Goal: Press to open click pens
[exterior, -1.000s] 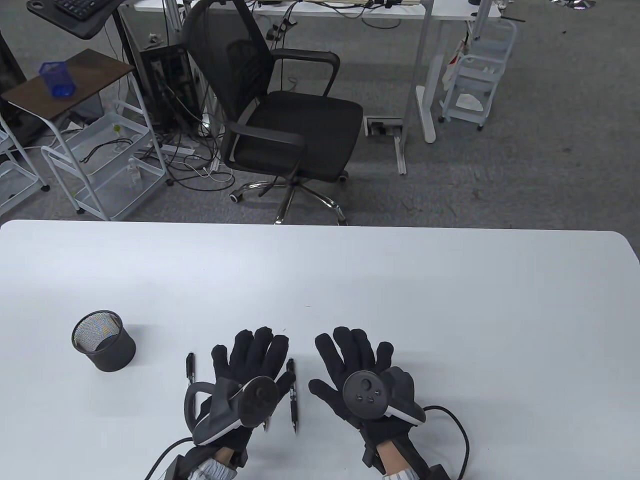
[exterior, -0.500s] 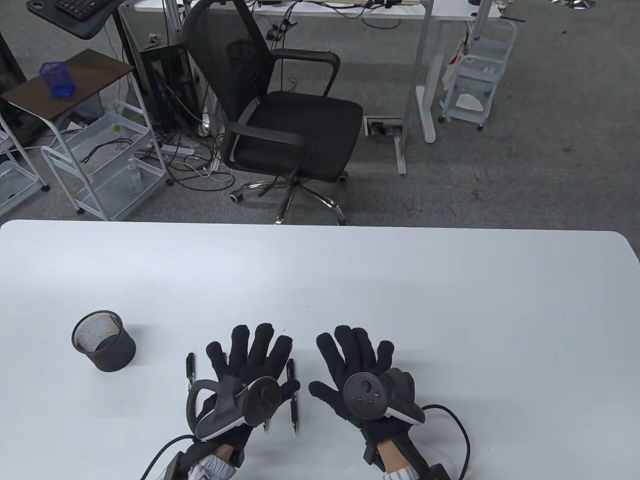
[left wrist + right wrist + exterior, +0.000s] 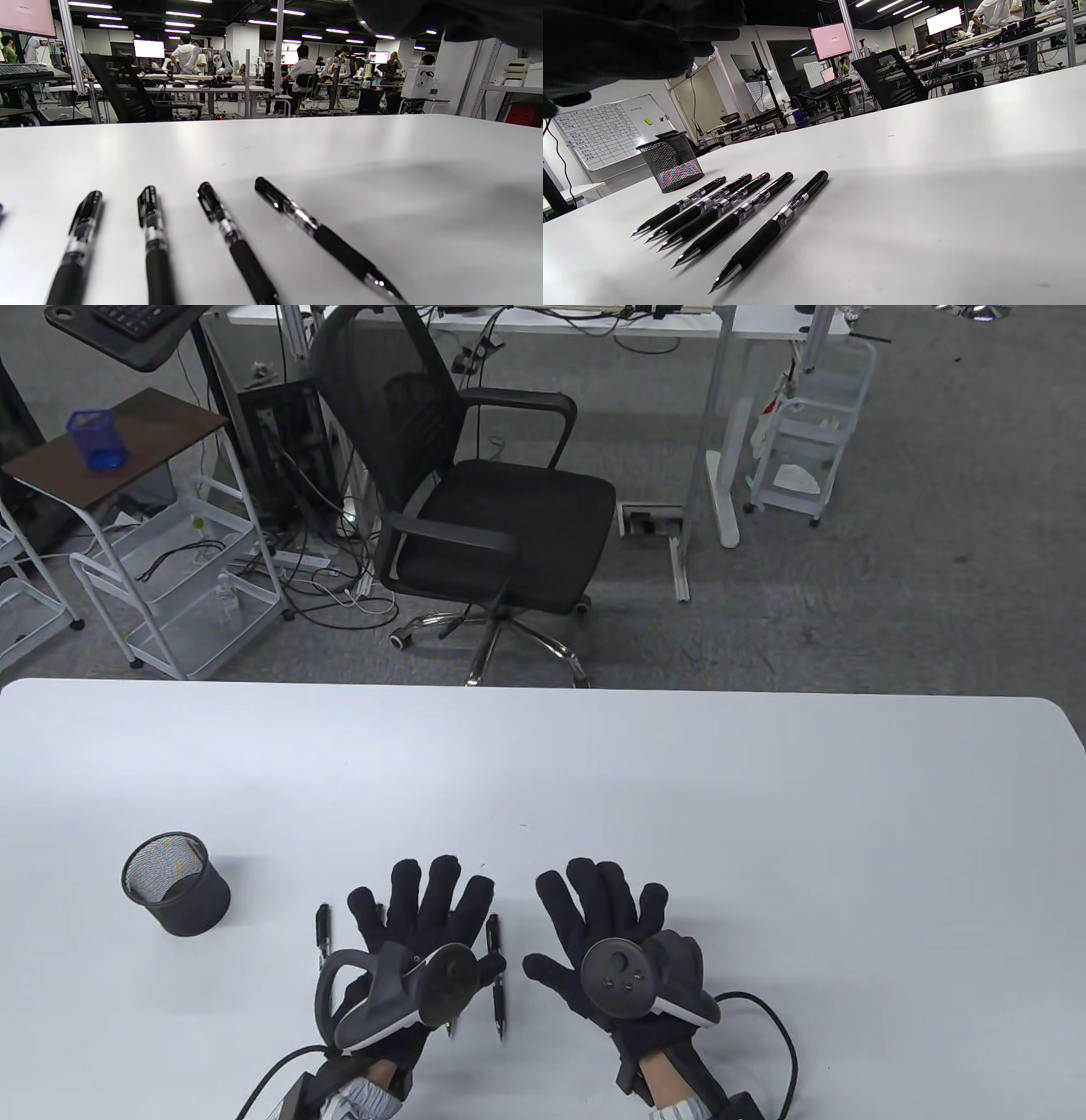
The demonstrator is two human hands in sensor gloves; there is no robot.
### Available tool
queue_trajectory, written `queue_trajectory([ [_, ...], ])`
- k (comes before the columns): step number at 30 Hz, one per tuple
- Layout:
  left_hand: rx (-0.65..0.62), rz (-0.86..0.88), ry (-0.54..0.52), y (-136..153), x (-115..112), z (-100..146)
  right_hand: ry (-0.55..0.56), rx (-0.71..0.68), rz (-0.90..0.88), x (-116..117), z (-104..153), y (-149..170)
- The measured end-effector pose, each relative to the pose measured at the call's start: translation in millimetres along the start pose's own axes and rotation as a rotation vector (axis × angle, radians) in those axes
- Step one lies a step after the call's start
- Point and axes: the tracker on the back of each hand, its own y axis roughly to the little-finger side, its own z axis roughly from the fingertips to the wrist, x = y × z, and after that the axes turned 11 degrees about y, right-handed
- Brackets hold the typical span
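Note:
Several black click pens lie side by side on the white table (image 3: 594, 780), click ends pointing away from me. In the table view my left hand (image 3: 424, 912) hovers flat over them with fingers spread, hiding most; the leftmost pen (image 3: 322, 929) and the rightmost pen (image 3: 497, 976) show beside it. The row shows clearly in the left wrist view (image 3: 231, 237) and the right wrist view (image 3: 742, 212). My right hand (image 3: 598, 912) is flat and spread, to the right of the pens, holding nothing.
A black mesh pen cup (image 3: 174, 884) stands on the table left of the pens, also in the right wrist view (image 3: 669, 163). An office chair (image 3: 475, 492) and carts stand beyond the table's far edge.
My left hand has shifted slightly left and toward me over the pens. The right hand and the pens have not moved.

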Motion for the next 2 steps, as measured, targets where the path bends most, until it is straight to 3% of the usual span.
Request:
queue_trajectory([
  [2,0.001,0.001,0.001,0.0,0.0,-0.1,0.001,0.000,0.000,0.3,-0.1,0.2],
])
